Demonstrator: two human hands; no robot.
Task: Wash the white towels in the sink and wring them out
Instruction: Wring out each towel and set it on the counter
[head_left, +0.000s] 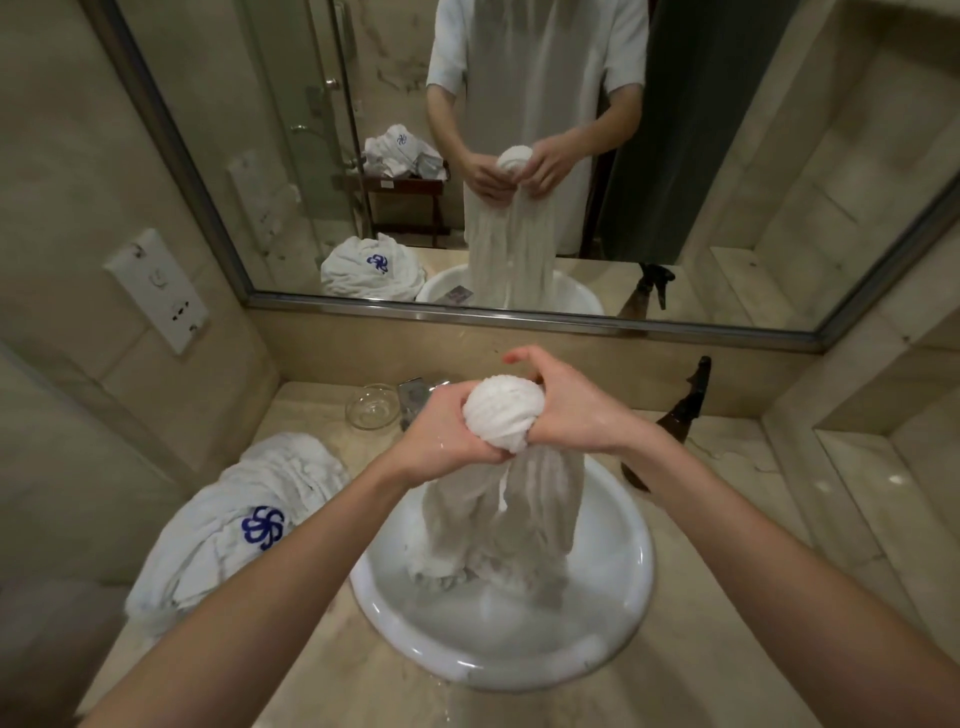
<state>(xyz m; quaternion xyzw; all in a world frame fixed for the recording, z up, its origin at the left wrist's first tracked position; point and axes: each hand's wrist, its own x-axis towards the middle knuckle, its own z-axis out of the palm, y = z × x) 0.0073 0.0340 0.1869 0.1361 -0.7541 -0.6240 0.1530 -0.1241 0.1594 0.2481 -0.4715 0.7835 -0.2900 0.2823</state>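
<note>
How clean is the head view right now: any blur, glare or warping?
Head view: dim, warm light, no harsh glare; wide-angle bending along the mirror frame; forearms and edges softly blurred; towel between left hand and right hand reasonably sharp over the sink.

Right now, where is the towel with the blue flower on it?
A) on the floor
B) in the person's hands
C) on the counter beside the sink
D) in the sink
C: the towel with the blue logo lies heaped on the counter left of the sink, while both hands wring a plain wet towel above it.
</note>
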